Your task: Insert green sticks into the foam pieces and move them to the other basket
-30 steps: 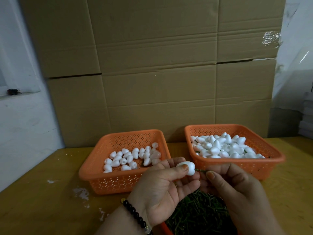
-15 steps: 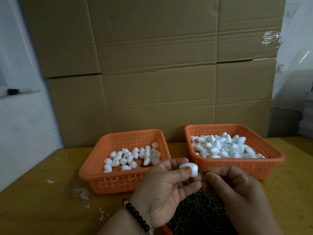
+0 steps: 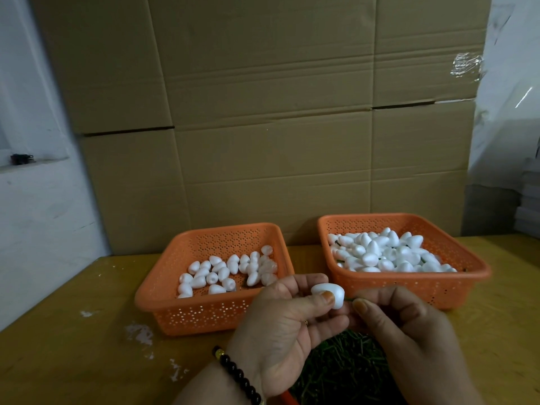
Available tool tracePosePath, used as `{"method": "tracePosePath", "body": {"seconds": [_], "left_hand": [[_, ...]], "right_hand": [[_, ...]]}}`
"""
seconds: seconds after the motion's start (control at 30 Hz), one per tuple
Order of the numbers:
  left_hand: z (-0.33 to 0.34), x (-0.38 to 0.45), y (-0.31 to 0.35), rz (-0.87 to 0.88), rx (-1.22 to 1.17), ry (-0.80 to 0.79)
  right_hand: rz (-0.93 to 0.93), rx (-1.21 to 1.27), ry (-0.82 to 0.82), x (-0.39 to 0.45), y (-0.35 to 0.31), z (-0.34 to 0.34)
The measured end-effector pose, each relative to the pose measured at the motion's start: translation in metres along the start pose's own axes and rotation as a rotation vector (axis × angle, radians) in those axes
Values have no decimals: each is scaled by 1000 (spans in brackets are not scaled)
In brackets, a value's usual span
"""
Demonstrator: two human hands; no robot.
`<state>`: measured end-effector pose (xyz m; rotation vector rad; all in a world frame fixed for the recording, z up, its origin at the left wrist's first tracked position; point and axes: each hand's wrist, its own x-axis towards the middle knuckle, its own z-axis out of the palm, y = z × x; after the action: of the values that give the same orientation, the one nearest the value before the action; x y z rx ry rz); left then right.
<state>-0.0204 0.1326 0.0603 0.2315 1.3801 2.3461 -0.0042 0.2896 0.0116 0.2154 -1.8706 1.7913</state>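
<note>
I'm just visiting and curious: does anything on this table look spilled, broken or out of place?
Nothing looks broken or spilled. The only blemishes are white scuffed patches on the yellow table in front of the left basket. The foam pieces stay inside both baskets, and the hands work on one foam piece over the green sticks.

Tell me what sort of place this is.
Likely a small workshop or storeroom used for hand assembly. Large stacked cardboard cartons form the backdrop, two orange plastic baskets hold bulk white foam pieces, and a heap of green sticks lies on the worn yellow worktable.
</note>
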Motion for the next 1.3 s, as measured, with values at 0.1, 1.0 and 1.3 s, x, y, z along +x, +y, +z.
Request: {"method": "tracePosePath", "body": {"seconds": [0.1,1.0,1.3], "left_hand": [[0,0,-1,2,8,9],[1,2,-5,47,-17,38],[1,2,-7,61,-2,36]], "right_hand": [[2,2,-10,0,0,-1],[-21,27,-54,4,4,-3],[-65,-77,-56,2,4,-4]]}}
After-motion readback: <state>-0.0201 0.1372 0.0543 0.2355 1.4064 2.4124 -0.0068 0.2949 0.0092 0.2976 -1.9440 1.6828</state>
